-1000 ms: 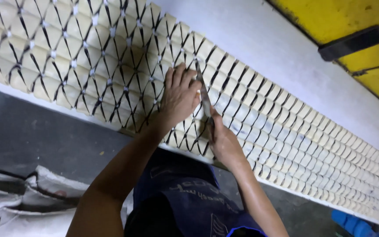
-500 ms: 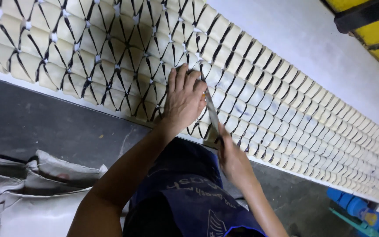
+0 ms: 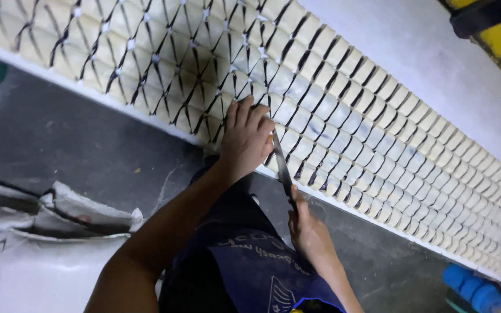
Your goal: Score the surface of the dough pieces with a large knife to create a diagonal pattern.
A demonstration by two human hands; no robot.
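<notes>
Left hand [image 3: 246, 138] lies flat with fingers together, pressed palm-down on the pale cream slab scored into diamond-shaped pieces [image 3: 343, 124], right at its near edge. Right hand [image 3: 308, 232] sits at five o'clock from the left one, off the slab's edge, fist wrapped tight around the handle of a long thin dark-bladed knife [image 3: 282, 168]. The blade runs up toward eleven o'clock, its tip just beside the left hand's fingertips, lying along one of the cut lines.

The slab stretches as a long band from ten o'clock down to four o'clock across the view. To the left the cuts gape open as dark diamond gaps; to the right the pieces sit tight in neat rows. It rests on a white desk [image 3: 401, 46], bare beyond the slab toward one o'clock.

Below, a dark grey concrete floor [image 3: 71, 139]. At eight o'clock, crumpled white woven sacks [image 3: 47, 243]. At one o'clock, a yellow panel with a black bar [image 3: 494, 29]. At four o'clock, a blue ribbed plastic object [image 3: 476, 290] on the floor.
</notes>
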